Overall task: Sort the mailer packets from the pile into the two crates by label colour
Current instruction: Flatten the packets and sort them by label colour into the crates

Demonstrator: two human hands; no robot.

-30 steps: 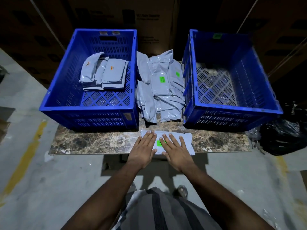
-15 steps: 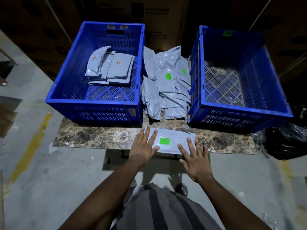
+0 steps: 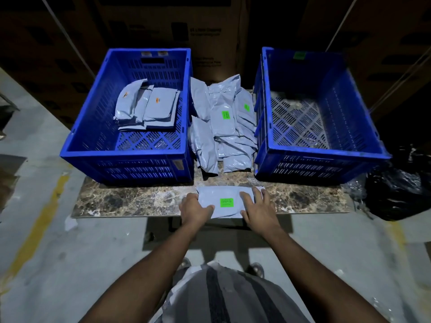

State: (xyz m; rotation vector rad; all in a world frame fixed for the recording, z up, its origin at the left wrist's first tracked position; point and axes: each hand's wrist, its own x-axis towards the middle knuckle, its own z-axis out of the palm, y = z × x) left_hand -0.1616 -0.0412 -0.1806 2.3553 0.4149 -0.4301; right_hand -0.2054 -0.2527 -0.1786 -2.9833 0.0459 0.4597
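Note:
A grey mailer packet (image 3: 225,194) with a green label lies at the front edge of the marble table (image 3: 130,199). My left hand (image 3: 194,209) grips its left end, thumb on top. My right hand (image 3: 257,207) holds its right end, fingers over the top. The pile of grey packets (image 3: 221,127), some showing green labels, sits between the crates. The left blue crate (image 3: 98,150) holds several packets with orange labels (image 3: 149,106). The right blue crate (image 3: 326,155) has a green tag on its far wall and no packets in view.
A black plastic bag (image 3: 398,192) lies on the floor at the table's right end. Large cardboard boxes (image 3: 210,31) stand behind the crates. A yellow line (image 3: 39,224) runs along the concrete floor at left.
Both hands went from lying flat on the green-label packet to gripping its two ends. The right hand slid from the middle to the right end.

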